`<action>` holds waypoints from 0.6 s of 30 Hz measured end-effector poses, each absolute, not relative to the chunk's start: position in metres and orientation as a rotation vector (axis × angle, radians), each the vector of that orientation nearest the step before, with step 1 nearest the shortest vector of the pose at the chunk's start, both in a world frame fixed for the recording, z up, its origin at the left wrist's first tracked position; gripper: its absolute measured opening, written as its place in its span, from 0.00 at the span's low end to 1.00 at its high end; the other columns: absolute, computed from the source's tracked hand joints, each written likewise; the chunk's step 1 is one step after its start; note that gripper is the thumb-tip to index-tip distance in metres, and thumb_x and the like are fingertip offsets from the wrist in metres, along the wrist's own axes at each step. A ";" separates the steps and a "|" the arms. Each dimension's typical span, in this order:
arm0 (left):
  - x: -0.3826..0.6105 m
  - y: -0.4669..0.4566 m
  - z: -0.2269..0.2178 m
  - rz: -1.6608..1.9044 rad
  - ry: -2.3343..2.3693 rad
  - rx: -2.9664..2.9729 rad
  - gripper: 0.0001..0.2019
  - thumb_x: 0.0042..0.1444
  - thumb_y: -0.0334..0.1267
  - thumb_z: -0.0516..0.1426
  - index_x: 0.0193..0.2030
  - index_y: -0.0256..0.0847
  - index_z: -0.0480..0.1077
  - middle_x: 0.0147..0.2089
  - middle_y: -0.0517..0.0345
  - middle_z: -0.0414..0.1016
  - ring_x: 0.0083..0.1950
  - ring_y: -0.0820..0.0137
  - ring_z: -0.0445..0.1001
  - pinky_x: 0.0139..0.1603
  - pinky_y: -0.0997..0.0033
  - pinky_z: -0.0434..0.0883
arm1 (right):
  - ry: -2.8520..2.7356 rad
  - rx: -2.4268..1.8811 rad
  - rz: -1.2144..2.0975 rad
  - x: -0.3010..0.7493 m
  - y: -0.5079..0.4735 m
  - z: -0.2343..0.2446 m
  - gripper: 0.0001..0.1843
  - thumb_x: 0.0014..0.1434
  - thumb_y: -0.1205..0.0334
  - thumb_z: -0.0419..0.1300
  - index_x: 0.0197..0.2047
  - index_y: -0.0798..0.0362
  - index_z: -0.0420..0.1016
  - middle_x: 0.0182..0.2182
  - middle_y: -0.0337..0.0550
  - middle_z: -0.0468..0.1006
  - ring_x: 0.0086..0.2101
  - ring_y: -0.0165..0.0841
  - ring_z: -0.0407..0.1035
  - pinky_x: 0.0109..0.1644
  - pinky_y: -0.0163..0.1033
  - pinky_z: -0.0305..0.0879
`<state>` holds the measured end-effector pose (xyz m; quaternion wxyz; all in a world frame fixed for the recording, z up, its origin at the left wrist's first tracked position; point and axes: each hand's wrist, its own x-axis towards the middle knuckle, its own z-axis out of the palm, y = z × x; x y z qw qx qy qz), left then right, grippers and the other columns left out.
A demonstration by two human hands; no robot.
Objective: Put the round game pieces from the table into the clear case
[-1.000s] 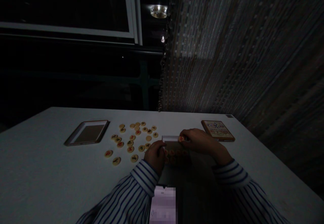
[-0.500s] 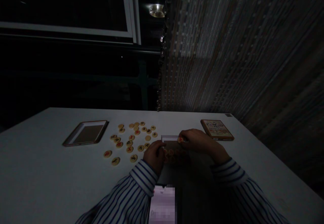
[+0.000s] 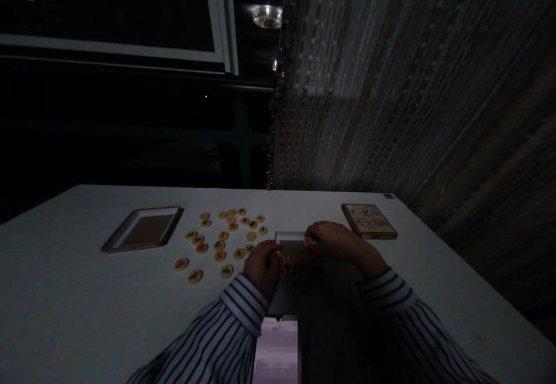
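My left hand (image 3: 261, 267) grips the left wall of a small open box (image 3: 290, 236) in front of me. Inside the box, rows of round wooden Chinese chess pieces (image 3: 291, 260) lie in deep shadow. Between the fingers of my right hand (image 3: 341, 246) is a Chinese chess piece (image 3: 308, 241) with a red character, held at the box's far right corner. To the left of the box, several loose chess pieces (image 3: 219, 245) with red or black characters are scattered on the white table (image 3: 87, 297); a few show blank faces.
An open tray-like lid (image 3: 113, 242) rests at the table's left. A printed flat box (image 3: 369, 222) lies at the right. A lit phone-like screen (image 3: 277, 352) is at the near edge, below the box. A string curtain (image 3: 347, 83) hangs behind the table.
The whole view has shifted slightly, so things appear a little further left. Both hands keep their places at the box, and the right still holds the red-marked piece.
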<state>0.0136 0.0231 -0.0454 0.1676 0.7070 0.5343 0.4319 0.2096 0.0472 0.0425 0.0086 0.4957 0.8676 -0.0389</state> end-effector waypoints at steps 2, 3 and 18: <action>0.012 0.024 -0.048 1.227 1.519 2.027 0.12 0.45 0.27 0.50 0.35 0.37 0.71 0.40 0.51 0.73 0.43 0.67 0.71 0.46 0.64 0.68 | 2.690 1.540 -0.106 0.210 0.047 0.042 0.14 0.54 0.57 0.48 0.37 0.53 0.71 0.35 0.46 0.74 0.35 0.33 0.66 0.34 0.33 0.54; 0.012 0.024 -0.049 1.227 1.519 2.031 0.12 0.45 0.27 0.50 0.36 0.37 0.71 0.40 0.52 0.73 0.43 0.68 0.71 0.46 0.64 0.68 | 2.684 1.535 -0.101 0.211 0.047 0.041 0.14 0.55 0.57 0.48 0.37 0.53 0.71 0.35 0.46 0.73 0.35 0.33 0.66 0.34 0.33 0.55; 0.012 0.025 -0.048 1.242 1.512 2.045 0.13 0.43 0.25 0.51 0.35 0.38 0.71 0.38 0.54 0.73 0.41 0.68 0.70 0.44 0.65 0.68 | 2.666 1.531 -0.097 0.213 0.046 0.042 0.13 0.51 0.61 0.52 0.39 0.53 0.72 0.36 0.46 0.73 0.36 0.34 0.66 0.35 0.34 0.57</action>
